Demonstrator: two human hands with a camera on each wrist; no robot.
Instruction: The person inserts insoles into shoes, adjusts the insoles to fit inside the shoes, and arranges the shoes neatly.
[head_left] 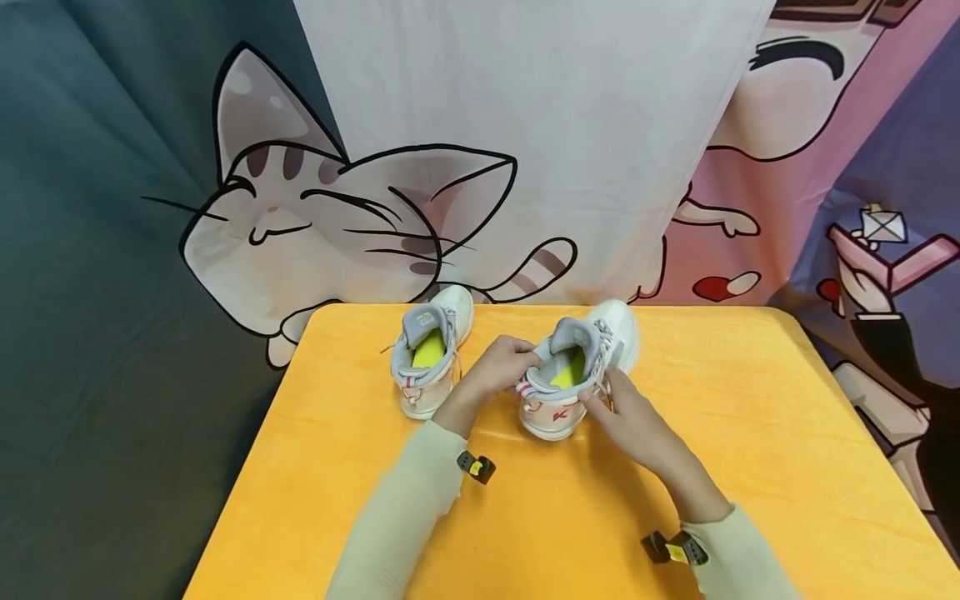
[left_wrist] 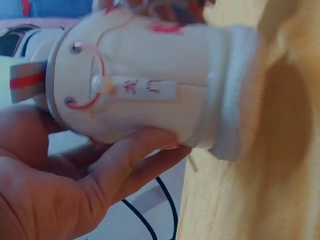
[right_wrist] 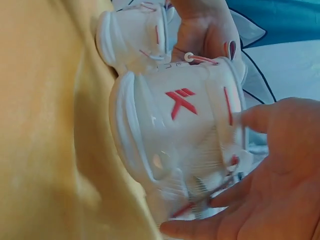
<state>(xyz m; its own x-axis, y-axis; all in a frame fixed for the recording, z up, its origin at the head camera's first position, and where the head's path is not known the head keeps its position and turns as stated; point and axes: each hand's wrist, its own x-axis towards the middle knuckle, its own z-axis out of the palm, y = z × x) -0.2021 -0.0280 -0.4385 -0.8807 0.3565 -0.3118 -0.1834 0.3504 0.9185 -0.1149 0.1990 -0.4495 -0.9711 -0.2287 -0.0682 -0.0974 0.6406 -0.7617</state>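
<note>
A white sneaker (head_left: 553,415) with a beige heel, red marks and a yellow-green insole is held between two hands, close over the table, its toe pointing away. The left hand (head_left: 504,367) grips its left side near the collar; in the left wrist view the thumb (left_wrist: 145,145) lies along the side by the heel. The right hand (head_left: 633,417) holds the opposite side, and in the right wrist view its fingertips are at the collar and by the laces. Left of it stands a matching sneaker (head_left: 423,398), toe also away, with no hand on it.
Both shoes are near the far edge of a yellow-covered table (head_left: 750,433). Behind it hangs a cloth backdrop (head_left: 585,100) with a cartoon cat and other figures. Dark wrist cameras (head_left: 477,467) sit on the pale sleeves (head_left: 397,508).
</note>
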